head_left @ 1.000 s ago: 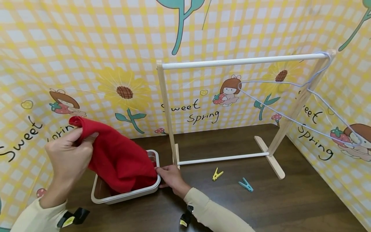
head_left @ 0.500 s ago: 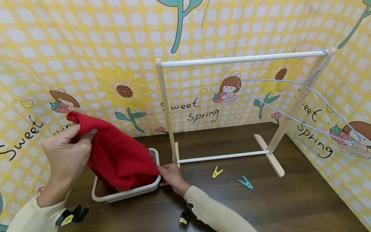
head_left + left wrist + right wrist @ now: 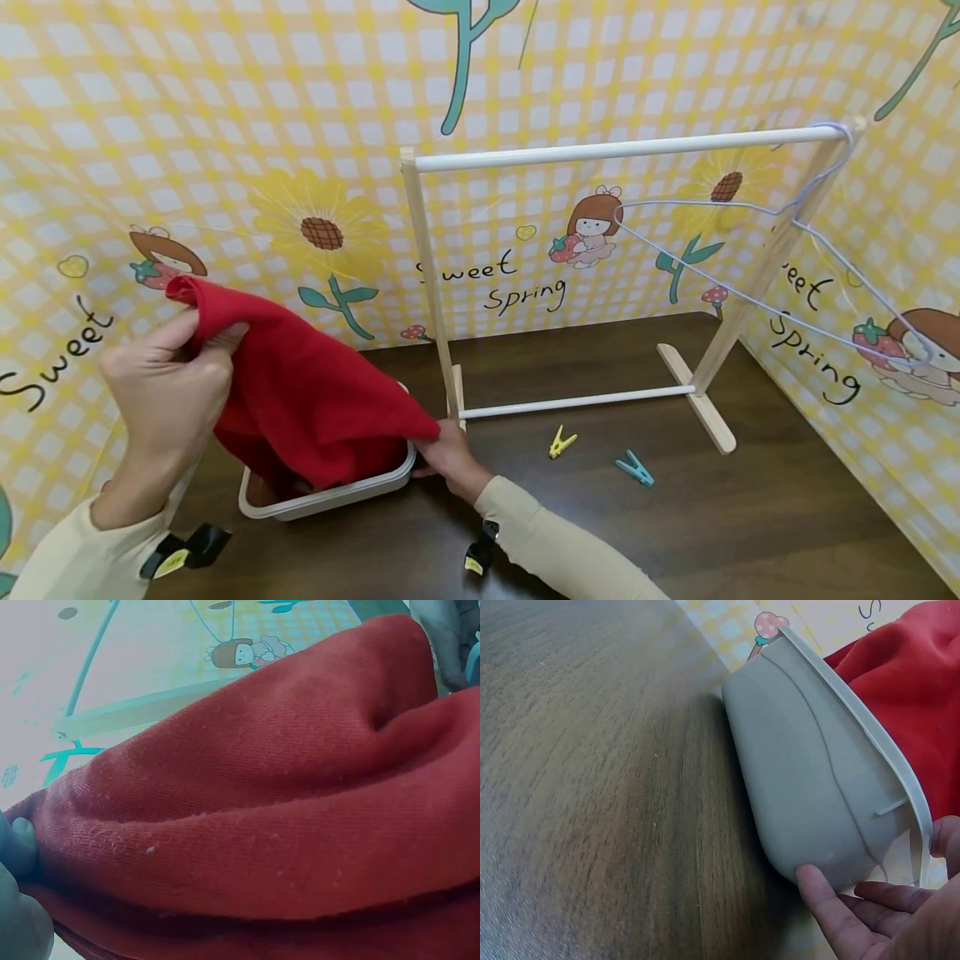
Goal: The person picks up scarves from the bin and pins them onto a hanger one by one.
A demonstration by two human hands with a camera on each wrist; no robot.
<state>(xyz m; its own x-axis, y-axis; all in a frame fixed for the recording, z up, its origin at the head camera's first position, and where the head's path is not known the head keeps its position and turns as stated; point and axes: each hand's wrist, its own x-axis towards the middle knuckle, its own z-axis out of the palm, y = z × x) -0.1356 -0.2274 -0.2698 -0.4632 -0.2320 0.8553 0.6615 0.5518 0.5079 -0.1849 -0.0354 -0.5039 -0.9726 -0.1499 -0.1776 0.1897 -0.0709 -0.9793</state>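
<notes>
My left hand (image 3: 168, 387) pinches the top edge of a red cloth (image 3: 300, 383) and holds it raised above a pale grey plastic bin (image 3: 330, 498). The cloth's lower part hangs into the bin, while one corner reaches over the right rim to my right hand (image 3: 453, 462). In the left wrist view, thumb and fingers (image 3: 19, 844) hold the folded cloth at the left edge. The right wrist view shows the right thumb (image 3: 945, 834) over the bin's rim, with the other fingers against its outer wall. The bin stands on the brown table (image 3: 570, 517).
A wooden rack (image 3: 423, 267) with a white top bar stands behind the right hand. From its right end hangs a lilac hanger (image 3: 750, 298). A yellow clothespin (image 3: 561, 443) and a blue clothespin (image 3: 634, 469) lie before the rack. Yellow checked sheeting (image 3: 300, 92) encloses the table.
The left hand has moved slightly up and left, drawing the cloth higher. A cloth corner now extends over the bin's right rim against the right hand, which stays nearly in place.
</notes>
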